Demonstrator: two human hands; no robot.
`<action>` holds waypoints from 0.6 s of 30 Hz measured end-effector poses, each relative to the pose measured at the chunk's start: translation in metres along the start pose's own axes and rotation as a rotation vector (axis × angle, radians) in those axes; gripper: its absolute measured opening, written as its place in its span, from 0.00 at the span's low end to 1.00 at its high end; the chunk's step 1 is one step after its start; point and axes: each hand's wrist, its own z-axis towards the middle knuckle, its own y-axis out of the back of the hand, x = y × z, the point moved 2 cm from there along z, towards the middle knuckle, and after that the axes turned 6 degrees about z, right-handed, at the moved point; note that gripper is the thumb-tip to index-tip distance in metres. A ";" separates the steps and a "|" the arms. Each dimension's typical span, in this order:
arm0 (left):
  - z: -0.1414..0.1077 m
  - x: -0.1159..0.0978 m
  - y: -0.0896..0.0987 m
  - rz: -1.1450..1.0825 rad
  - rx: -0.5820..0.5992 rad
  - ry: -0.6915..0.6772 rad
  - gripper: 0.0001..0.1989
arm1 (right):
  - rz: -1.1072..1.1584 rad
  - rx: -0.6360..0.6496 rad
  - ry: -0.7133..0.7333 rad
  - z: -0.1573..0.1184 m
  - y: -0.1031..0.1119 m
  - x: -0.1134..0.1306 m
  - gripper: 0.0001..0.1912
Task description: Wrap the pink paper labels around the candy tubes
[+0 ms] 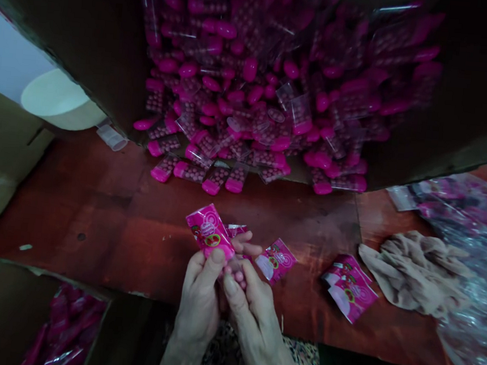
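Observation:
My left hand [199,301] pinches a pink printed sleeve [209,228] that tilts up and to the left. Close against it, my right hand [253,314] has its thumb and fingers on a small clear candy box [238,274] with pink balls inside. The sleeve's lower end meets the box between the two hands; how far one sits in the other is hidden by my fingers. Just beyond the fingertips, a flat pink sleeve [277,260] lies on the table, and another pink piece is partly covered behind my fingers.
A tipped cardboard box [106,40] at the back spills many pink-capped candy boxes [240,120] onto the red table [116,217]. Stacked sleeves [351,288], a beige cloth [418,271] and plastic bags [483,271] lie right. A white bowl [63,101] stands left; below, a carton holds pink packs [69,326].

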 end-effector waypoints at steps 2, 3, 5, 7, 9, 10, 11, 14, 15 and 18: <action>-0.002 0.003 -0.002 -0.010 0.015 0.030 0.12 | 0.008 -0.021 0.017 -0.001 -0.001 -0.001 0.17; -0.002 0.004 -0.003 -0.013 0.019 0.034 0.13 | 0.016 -0.017 0.022 -0.001 -0.001 -0.001 0.16; -0.003 0.005 -0.002 -0.013 0.021 0.039 0.14 | 0.061 -0.001 0.038 0.002 -0.001 0.001 0.15; -0.002 0.004 -0.001 -0.014 0.015 0.028 0.15 | 0.175 0.050 0.010 0.006 -0.001 0.001 0.13; -0.001 0.001 0.001 -0.024 0.012 0.000 0.19 | 0.371 0.171 -0.097 0.010 -0.003 -0.001 0.13; 0.000 0.000 0.002 -0.028 0.009 -0.019 0.21 | 0.479 0.238 -0.166 0.012 -0.005 -0.003 0.13; 0.000 -0.001 0.003 -0.030 0.001 -0.040 0.22 | 0.571 0.292 -0.226 0.012 -0.007 -0.004 0.14; 0.000 0.000 0.005 0.006 -0.015 -0.062 0.21 | 0.672 0.285 -0.251 0.012 -0.012 -0.005 0.14; -0.001 0.002 0.005 0.026 -0.020 -0.060 0.20 | 0.640 0.242 -0.211 0.011 -0.012 -0.003 0.13; -0.004 0.008 0.003 0.061 -0.007 -0.040 0.21 | 0.415 0.029 -0.065 0.007 -0.011 0.004 0.12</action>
